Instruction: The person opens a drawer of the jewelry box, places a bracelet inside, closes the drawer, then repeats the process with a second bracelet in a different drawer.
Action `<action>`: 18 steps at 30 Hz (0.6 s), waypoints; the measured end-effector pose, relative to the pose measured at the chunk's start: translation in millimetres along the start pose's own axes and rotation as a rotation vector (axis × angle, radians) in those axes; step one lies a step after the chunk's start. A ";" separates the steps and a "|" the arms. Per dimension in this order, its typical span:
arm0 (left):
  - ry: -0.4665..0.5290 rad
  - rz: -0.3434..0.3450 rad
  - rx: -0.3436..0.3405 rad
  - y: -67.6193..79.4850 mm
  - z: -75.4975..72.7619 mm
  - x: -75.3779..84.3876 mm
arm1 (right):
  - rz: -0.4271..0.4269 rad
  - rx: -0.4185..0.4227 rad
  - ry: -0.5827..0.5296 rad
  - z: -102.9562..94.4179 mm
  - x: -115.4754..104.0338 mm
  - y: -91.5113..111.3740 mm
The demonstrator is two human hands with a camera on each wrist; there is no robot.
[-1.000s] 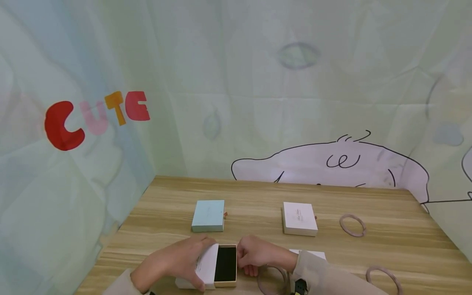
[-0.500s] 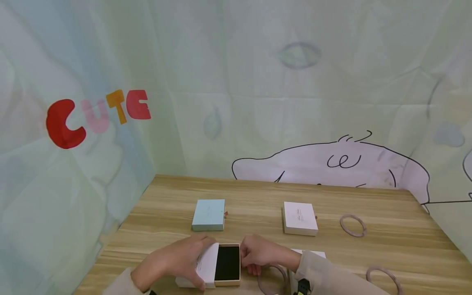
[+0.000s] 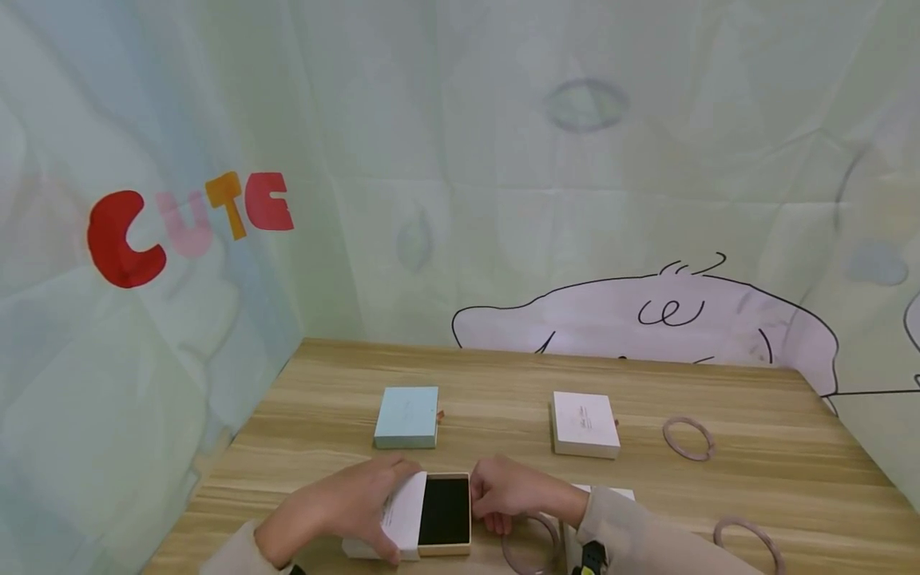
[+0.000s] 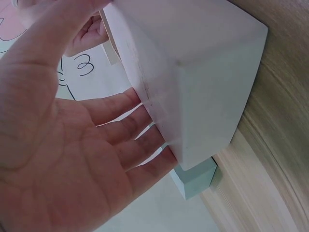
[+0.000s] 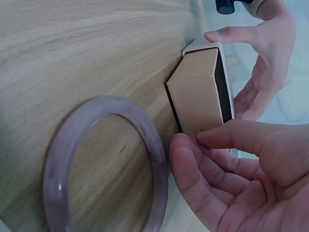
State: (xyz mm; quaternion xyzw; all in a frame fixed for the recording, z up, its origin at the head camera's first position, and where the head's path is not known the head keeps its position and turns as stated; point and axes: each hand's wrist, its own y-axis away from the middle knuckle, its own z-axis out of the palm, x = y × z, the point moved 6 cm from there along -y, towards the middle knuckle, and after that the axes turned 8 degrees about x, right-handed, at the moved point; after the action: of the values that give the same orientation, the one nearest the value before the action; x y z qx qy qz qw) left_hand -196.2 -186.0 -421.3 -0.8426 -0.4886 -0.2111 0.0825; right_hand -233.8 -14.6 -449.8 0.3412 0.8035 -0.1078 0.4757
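Note:
In the head view my left hand [image 3: 348,507] grips the white sleeve of a drawer-style gift box [image 3: 406,515], thumb at the near side and fingers at the far side. Out of the sleeve's right end stands a tan drawer [image 5: 195,92] with a black lining [image 3: 446,511]. My right hand [image 3: 512,489] is at the drawer's front. In the right wrist view its thumb and forefinger pinch a small dark pull tab [image 5: 203,144], mostly hidden by the fingertips. Beside that hand a pale purple bangle [image 5: 57,169] lies flat on the table.
Behind the hands lie a light blue box [image 3: 407,417] and a white box [image 3: 585,423]. Another white box [image 3: 621,493] is partly hidden under the right forearm. Two more bangles, a far one [image 3: 690,458] and a near one [image 3: 751,527], lie at the right on the wooden table [image 3: 489,383].
The drawer has slid a little further right out of the sleeve, and my right hand has moved right with it. My left hand has kept its grip on the sleeve in place.

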 end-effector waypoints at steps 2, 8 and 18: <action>0.002 0.001 0.002 -0.3 -0.1 -0.5 | 0.008 0.000 -0.001 -0.4 -0.1 0.4; 0.009 -0.013 -0.003 -1.7 1.1 -1.9 | 0.028 0.008 -0.002 -2.5 -0.3 0.9; 0.017 0.009 -0.016 -2.1 -0.2 -2.0 | 0.006 0.005 0.007 -3.7 3.9 -0.5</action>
State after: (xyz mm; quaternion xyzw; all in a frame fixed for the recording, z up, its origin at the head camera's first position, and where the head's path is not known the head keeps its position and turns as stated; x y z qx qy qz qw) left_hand -198.9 -186.6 -422.2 -0.8435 -0.4825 -0.2216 0.0809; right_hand -237.9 -11.4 -451.2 0.3452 0.8040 -0.1070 0.4722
